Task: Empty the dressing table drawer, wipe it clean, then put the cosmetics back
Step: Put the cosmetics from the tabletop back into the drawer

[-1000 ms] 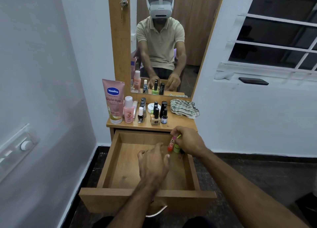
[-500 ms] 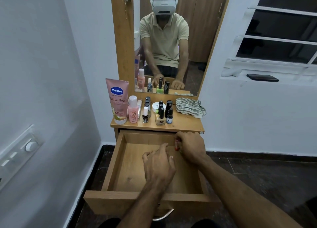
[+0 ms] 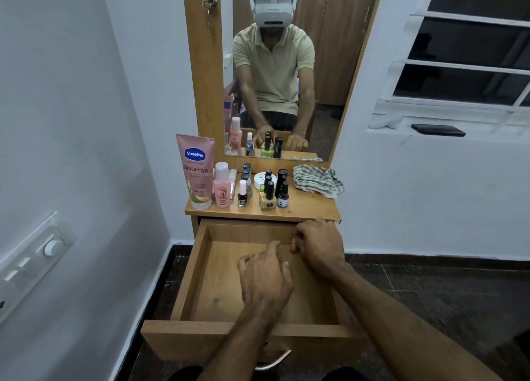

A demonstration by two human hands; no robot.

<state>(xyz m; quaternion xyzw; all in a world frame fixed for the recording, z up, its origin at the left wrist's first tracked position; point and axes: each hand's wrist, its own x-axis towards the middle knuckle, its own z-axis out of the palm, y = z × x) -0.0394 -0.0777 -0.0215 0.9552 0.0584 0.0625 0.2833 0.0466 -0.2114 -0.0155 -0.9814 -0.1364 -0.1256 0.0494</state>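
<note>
Dim, even indoor light, soft shadows, wide-angle bending at edges, slight blur

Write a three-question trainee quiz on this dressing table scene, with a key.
1. True or false: the drawer is pulled open.
2. Which hand grips the small red item?
3. The striped cloth lies: A) in the drawer, B) on the tabletop, C) on the floor.

Key: 1. True. 2. The right hand; the left hand holds nothing visible. 3. B.
</note>
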